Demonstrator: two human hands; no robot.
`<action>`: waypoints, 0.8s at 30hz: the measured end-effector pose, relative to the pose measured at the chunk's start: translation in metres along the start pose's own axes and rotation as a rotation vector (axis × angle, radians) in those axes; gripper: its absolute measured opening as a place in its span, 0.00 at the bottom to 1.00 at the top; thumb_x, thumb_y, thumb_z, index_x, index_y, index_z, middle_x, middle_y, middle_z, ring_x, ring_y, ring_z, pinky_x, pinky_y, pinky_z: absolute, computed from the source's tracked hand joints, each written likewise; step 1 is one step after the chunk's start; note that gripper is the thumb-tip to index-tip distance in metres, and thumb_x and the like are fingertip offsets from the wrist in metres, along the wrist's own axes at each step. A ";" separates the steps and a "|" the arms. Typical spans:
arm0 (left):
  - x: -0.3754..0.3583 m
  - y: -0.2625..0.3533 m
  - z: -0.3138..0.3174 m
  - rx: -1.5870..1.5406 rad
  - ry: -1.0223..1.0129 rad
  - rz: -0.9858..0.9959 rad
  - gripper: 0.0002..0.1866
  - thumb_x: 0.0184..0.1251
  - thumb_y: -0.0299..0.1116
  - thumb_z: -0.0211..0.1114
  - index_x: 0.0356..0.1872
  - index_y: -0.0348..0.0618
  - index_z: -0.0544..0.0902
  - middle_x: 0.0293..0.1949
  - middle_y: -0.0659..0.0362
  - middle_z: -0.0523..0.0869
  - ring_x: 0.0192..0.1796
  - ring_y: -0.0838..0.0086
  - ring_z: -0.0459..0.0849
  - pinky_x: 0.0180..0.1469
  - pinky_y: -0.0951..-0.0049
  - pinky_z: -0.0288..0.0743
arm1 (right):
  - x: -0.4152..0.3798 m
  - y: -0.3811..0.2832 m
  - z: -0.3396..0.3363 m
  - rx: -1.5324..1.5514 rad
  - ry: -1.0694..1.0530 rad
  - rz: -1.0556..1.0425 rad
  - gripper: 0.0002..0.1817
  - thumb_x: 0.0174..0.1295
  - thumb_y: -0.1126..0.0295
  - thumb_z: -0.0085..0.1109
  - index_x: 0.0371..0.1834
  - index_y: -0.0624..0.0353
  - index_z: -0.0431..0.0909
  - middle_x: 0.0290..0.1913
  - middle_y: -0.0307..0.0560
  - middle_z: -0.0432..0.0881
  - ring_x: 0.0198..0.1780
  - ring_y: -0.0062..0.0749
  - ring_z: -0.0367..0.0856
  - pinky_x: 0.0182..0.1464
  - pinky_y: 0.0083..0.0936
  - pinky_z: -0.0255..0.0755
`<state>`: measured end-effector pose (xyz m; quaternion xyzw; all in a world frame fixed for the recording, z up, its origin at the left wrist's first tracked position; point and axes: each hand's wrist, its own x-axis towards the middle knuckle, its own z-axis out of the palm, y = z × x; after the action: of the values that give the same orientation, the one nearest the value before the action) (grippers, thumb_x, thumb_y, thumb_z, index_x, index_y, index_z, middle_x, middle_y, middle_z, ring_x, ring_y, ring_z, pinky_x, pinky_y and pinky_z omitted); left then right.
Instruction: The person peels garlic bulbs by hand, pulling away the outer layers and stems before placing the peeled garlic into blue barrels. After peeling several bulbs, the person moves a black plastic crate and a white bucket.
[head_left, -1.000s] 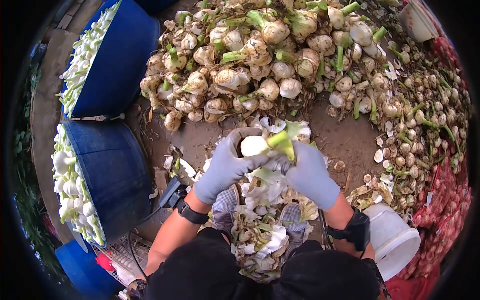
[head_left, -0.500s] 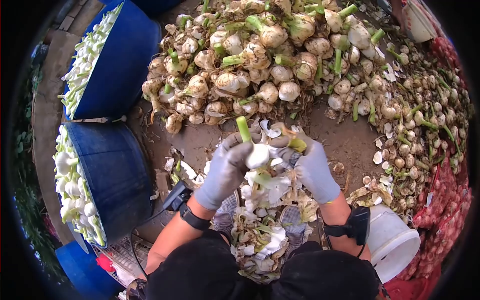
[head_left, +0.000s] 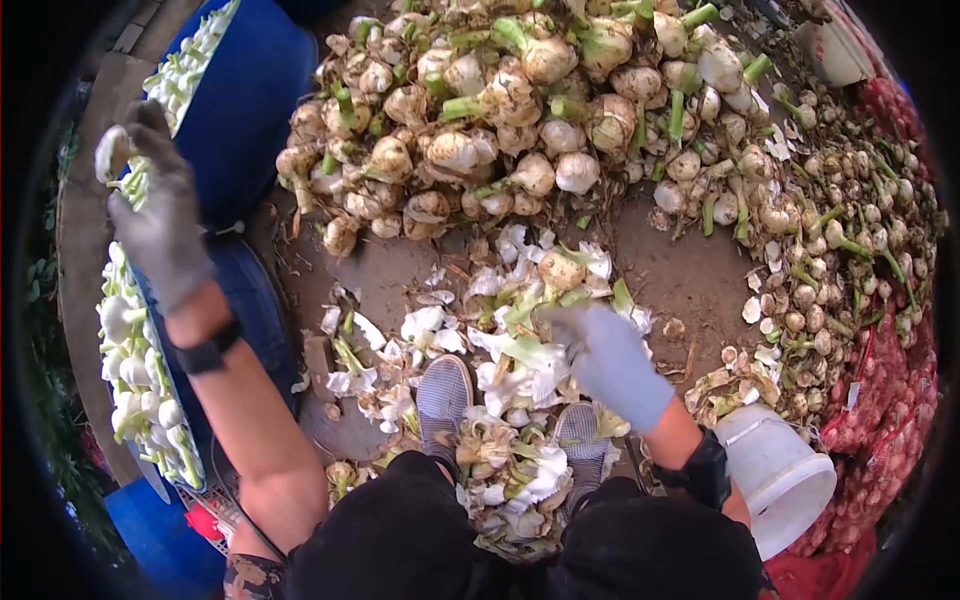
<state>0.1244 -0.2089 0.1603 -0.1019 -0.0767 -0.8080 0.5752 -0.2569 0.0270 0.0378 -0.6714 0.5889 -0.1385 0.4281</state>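
My gloved left hand point(head_left: 165, 205) is raised over the blue tubs at the left, smeared by motion. A peeled white garlic bulb point(head_left: 112, 153) sits between its thumb and fingers. My gloved right hand point(head_left: 612, 365) is low over the heap of white garlic skins point(head_left: 525, 365) in front of my shoes. Blur hides its fingers, and I cannot make out whether they hold anything. Just beyond its fingertips, an unpeeled garlic bulb point(head_left: 562, 270) rests among the skins.
Blue tubs point(head_left: 245, 100) filled with peeled garlic line the left side. A large pile of dirty garlic point(head_left: 480, 150) lies ahead, with smaller bulbs point(head_left: 825, 250) at the right. A white bucket point(head_left: 775, 480) and red mesh sacks point(head_left: 875, 430) stand right of my legs.
My left hand has swung from the middle to the upper left with the peeled garlic bulb. My right hand has moved slightly down, away from where the hands were together.
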 end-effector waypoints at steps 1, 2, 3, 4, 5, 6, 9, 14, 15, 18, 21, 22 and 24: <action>-0.014 -0.026 -0.013 0.211 -0.080 -0.198 0.38 0.71 0.41 0.57 0.75 0.33 0.52 0.70 0.41 0.66 0.68 0.53 0.73 0.63 0.65 0.76 | 0.014 0.007 -0.006 -0.328 0.164 -0.085 0.21 0.49 0.81 0.58 0.47 0.49 0.84 0.39 0.50 0.84 0.43 0.45 0.82 0.47 0.37 0.76; -0.025 -0.066 -0.022 0.211 0.086 -0.203 0.33 0.75 0.42 0.55 0.74 0.35 0.59 0.71 0.44 0.67 0.69 0.59 0.72 0.58 0.71 0.77 | 0.029 0.016 -0.008 -0.363 0.179 -0.205 0.19 0.50 0.78 0.60 0.46 0.47 0.85 0.44 0.48 0.85 0.47 0.40 0.82 0.47 0.39 0.76; -0.042 -0.104 -0.038 0.463 0.220 -0.203 0.31 0.74 0.42 0.57 0.71 0.35 0.63 0.66 0.46 0.72 0.63 0.61 0.76 0.57 0.71 0.78 | 0.041 0.029 0.001 -0.365 0.183 -0.195 0.19 0.50 0.78 0.60 0.46 0.47 0.85 0.44 0.48 0.85 0.47 0.40 0.82 0.47 0.39 0.76; -0.059 -0.142 -0.053 0.727 0.359 -0.242 0.29 0.73 0.43 0.59 0.68 0.35 0.68 0.60 0.48 0.77 0.58 0.64 0.80 0.56 0.71 0.79 | 0.052 0.043 0.016 -0.556 0.212 -0.269 0.18 0.50 0.79 0.59 0.44 0.46 0.86 0.43 0.47 0.84 0.43 0.41 0.82 0.45 0.38 0.76; -0.076 -0.181 -0.069 0.953 0.496 -0.312 0.27 0.73 0.43 0.60 0.65 0.36 0.72 0.55 0.50 0.82 0.52 0.66 0.85 0.54 0.72 0.80 | 0.059 0.051 0.024 -0.747 0.235 -0.352 0.18 0.51 0.79 0.58 0.42 0.44 0.86 0.41 0.47 0.84 0.39 0.41 0.81 0.43 0.38 0.76; -0.094 -0.195 -0.088 1.034 0.620 -0.419 0.27 0.68 0.41 0.66 0.64 0.38 0.74 0.55 0.50 0.82 0.53 0.65 0.84 0.55 0.70 0.80 | 0.060 0.053 0.020 -0.747 0.225 -0.358 0.18 0.51 0.79 0.58 0.42 0.44 0.86 0.41 0.47 0.84 0.39 0.41 0.81 0.43 0.38 0.76; -0.141 -0.225 -0.123 1.542 0.419 -0.565 0.35 0.66 0.38 0.68 0.71 0.40 0.65 0.64 0.50 0.74 0.65 0.66 0.75 0.63 0.66 0.76 | 0.058 0.044 0.005 -0.215 0.381 0.008 0.17 0.60 0.80 0.51 0.47 0.51 0.85 0.46 0.47 0.85 0.41 0.37 0.83 0.46 0.33 0.77; -0.143 -0.240 -0.116 1.547 0.224 -0.523 0.42 0.56 0.34 0.76 0.70 0.38 0.64 0.62 0.52 0.76 0.64 0.68 0.75 0.67 0.67 0.69 | 0.030 0.018 0.000 1.118 0.146 0.217 0.14 0.59 0.81 0.50 0.46 0.73 0.79 0.44 0.46 0.83 0.43 0.23 0.81 0.44 0.18 0.75; -0.138 -0.238 -0.109 1.562 0.231 -0.565 0.40 0.54 0.32 0.77 0.68 0.38 0.67 0.61 0.52 0.77 0.63 0.69 0.76 0.67 0.68 0.69 | 0.026 0.011 -0.002 0.857 0.121 0.217 0.15 0.57 0.82 0.48 0.46 0.73 0.79 0.42 0.45 0.82 0.39 0.21 0.81 0.41 0.17 0.74; -0.140 -0.238 -0.096 1.684 0.162 -0.608 0.37 0.52 0.30 0.78 0.64 0.39 0.72 0.59 0.54 0.78 0.60 0.71 0.78 0.65 0.70 0.70 | 0.020 0.002 -0.008 0.938 0.036 0.323 0.19 0.54 0.84 0.41 0.45 0.71 0.79 0.35 0.44 0.81 0.28 0.20 0.78 0.28 0.16 0.70; -0.148 -0.235 -0.099 1.676 0.181 -0.576 0.33 0.53 0.29 0.77 0.63 0.40 0.76 0.58 0.58 0.79 0.59 0.74 0.78 0.63 0.73 0.70 | 0.017 0.006 0.007 0.972 0.043 0.280 0.15 0.60 0.82 0.44 0.46 0.67 0.79 0.29 0.42 0.80 0.24 0.20 0.77 0.22 0.16 0.65; -0.153 -0.235 -0.099 1.450 0.320 -0.596 0.33 0.53 0.27 0.76 0.63 0.41 0.75 0.58 0.59 0.78 0.58 0.75 0.78 0.62 0.73 0.71 | 0.016 0.005 0.006 1.022 0.033 0.337 0.13 0.64 0.79 0.45 0.46 0.67 0.79 0.29 0.41 0.80 0.23 0.20 0.76 0.21 0.16 0.65; -0.158 -0.235 -0.097 1.102 0.486 -0.621 0.35 0.53 0.21 0.75 0.65 0.41 0.72 0.58 0.61 0.77 0.57 0.77 0.78 0.61 0.75 0.71 | 0.011 0.000 0.007 1.053 0.031 0.410 0.12 0.73 0.70 0.47 0.47 0.66 0.78 0.27 0.38 0.79 0.23 0.18 0.75 0.21 0.16 0.65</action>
<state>-0.0551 -0.0117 0.0247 0.4173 -0.3716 -0.7788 0.2850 -0.2490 0.0195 0.0300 -0.2370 0.5647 -0.3374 0.7149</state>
